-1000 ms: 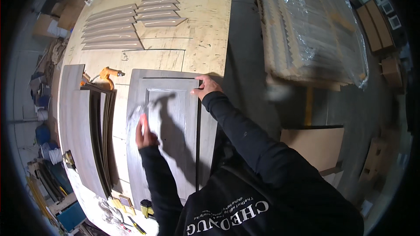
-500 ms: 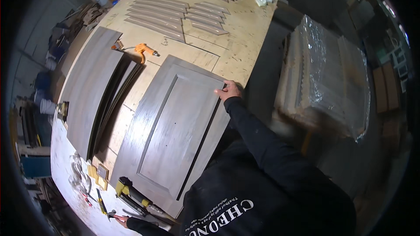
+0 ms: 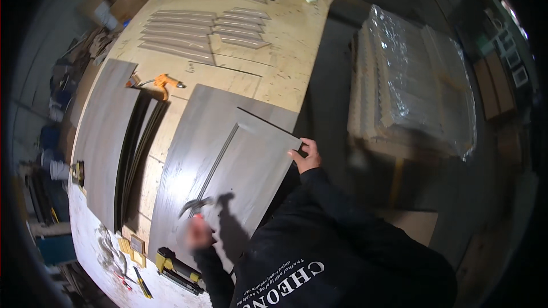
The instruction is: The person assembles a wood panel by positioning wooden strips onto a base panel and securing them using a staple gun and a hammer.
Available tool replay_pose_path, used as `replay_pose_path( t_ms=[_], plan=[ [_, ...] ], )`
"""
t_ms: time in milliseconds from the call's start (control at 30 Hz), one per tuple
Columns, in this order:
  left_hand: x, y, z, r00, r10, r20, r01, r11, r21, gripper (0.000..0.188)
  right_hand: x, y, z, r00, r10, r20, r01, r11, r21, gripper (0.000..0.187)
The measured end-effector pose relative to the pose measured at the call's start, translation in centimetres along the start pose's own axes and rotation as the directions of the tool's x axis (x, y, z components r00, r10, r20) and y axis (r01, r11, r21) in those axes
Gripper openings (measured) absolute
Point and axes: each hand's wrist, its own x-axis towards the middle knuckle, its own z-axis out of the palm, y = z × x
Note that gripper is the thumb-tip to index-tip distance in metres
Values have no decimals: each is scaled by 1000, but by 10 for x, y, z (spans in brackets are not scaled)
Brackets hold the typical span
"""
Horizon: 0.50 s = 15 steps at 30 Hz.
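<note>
A grey wood-grain cabinet door (image 3: 177, 154) lies on the workbench in front of me, with a raised trim line and a dark gap near its far end. My right hand (image 3: 309, 158) pinches the door's right edge at the near end of that gap, thumb on top. Over the door's lower left part, my left hand (image 3: 199, 232), blurred, is closed round the red handle of a claw hammer (image 3: 195, 206). The hammer's head is raised above the door and casts a shadow on it. A yellow-and-black nail gun (image 3: 176, 271) rests by the door's near left corner.
Grey boards (image 3: 105, 148) are stacked on the left, with an orange air blow gun (image 3: 166, 82) beyond them. Several mitred trim strips (image 3: 180, 34) lie farther back. Small wood blocks (image 3: 136, 246) and a yellow-black knife (image 3: 142, 283) sit nearby. Wrapped panels (image 3: 411, 80) stand right of the bench.
My left hand has brought the hammer from the bench's near left up over the door. My right hand moved nearer along the right edge. The dark gap along the right side is gone; one shows at the far end.
</note>
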Motion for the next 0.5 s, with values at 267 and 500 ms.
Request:
replay_pose_path(
  t_ms=[267,500],
  plan=[
    [32,20,125,904,41,426,-103,987,123,27,-17,-18,-14,994,110,27,-113,958,265,53],
    [42,29,149,891,-3,455,-80,983,163,32,-22,-9,-5,989,140,46,-147,918,368,53]
  ],
)
